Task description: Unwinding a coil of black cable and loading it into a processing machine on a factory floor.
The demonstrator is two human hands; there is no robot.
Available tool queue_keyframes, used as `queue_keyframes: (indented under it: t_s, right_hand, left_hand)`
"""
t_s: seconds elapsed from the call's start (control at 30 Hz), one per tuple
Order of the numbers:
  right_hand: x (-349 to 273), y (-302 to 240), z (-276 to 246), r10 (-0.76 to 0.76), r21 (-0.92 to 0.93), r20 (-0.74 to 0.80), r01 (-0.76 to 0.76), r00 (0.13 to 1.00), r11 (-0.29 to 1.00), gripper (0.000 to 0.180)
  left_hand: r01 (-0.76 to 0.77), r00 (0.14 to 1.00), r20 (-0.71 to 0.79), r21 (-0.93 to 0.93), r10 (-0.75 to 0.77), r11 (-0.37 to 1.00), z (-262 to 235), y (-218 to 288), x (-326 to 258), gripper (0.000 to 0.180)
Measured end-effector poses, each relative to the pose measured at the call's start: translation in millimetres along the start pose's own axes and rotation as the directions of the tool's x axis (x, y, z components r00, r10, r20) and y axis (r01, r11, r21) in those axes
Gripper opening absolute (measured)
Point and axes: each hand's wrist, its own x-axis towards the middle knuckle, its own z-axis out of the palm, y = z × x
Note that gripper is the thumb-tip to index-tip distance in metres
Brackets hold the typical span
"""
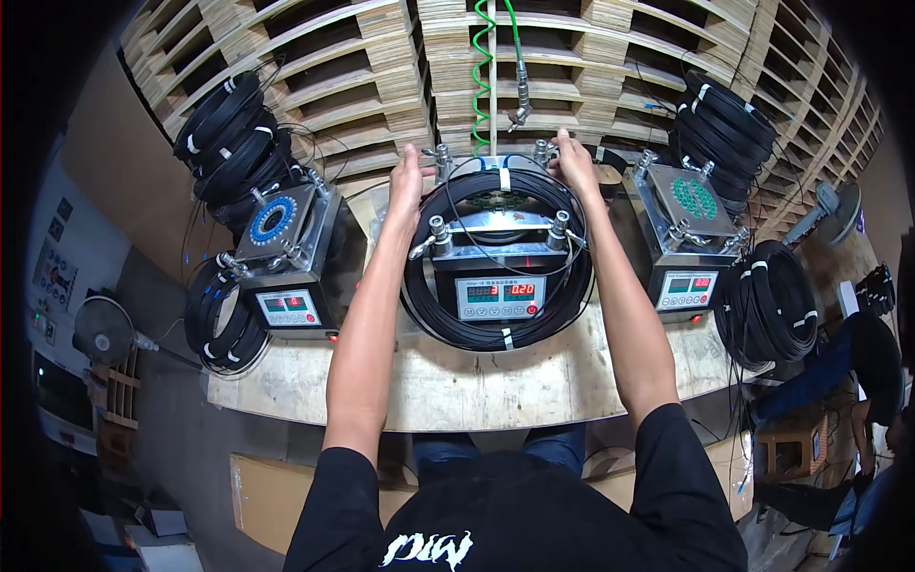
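A grinding or polishing machine (500, 262) with a lit red digital display stands in the middle of the bench. A large coil of black cable (416, 286), bound with white ties, hangs around it and passes below its panel. My left hand (407, 181) is at the machine's far left corner, its index finger stretched and its thumb toward the metal clamp knob (442, 157). At the far right corner, my right hand (574, 164) has its fingers extended beside another clamp knob (542, 151). Whether either hand touches a knob is unclear. Green pieces (491, 202) show partly inside the coil.
Similar machines stand left (291, 248) and right (688, 229), with blue and green rings of connectors on top. Stacked black cable coils (229, 143) lie beside them. A green air hose (519, 57) hangs before wooden pallets (343, 95). A person's legs (810, 381) are at right.
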Motion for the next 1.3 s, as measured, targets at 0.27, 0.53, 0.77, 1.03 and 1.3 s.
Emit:
queue_keyframes:
  t_s: [0.27, 0.53, 0.77, 1.03, 1.3]
  right_hand:
    - [-7.0, 1.6, -1.8, 0.064, 0.035, 0.102, -0.068, 0.993, 0.997, 0.073]
    - [-21.5, -9.3, -3.6, 0.167, 0.098, 0.001, -0.167, 0.986, 0.981, 0.076]
    - [-11.8, -4.8, -7.7, 0.106, -0.132, 0.13, -0.089, 0.986, 0.987, 0.079]
    - [-22.1, -11.5, -4.2, 0.112, 0.051, 0.131, -0.12, 0.985, 0.992, 0.072]
    - [-22.0, -14.5, -4.9, 0.022, 0.047, 0.067, -0.025, 0.998, 0.999, 0.079]
  left_hand:
    - [0.074, 0.989, -0.112, -0.186, -0.096, 0.98, -0.3, 15.5, -22.8, 0.076]
    - [0.013, 0.998, 0.064, -0.089, -0.007, 0.996, -2.2, 21.7, -22.3, 0.084]
    - [0.063, 0.998, -0.03, 0.055, -0.062, 0.996, -8.0, 9.0, -10.4, 0.084]
    - [0.002, 1.0, 0.023, -0.199, 0.003, 0.98, -2.9, 23.7, -34.2, 0.083]
    - [0.051, 0.968, 0.252, -0.174, -0.006, 0.983, -6.8, 27.1, -30.9, 0.087]
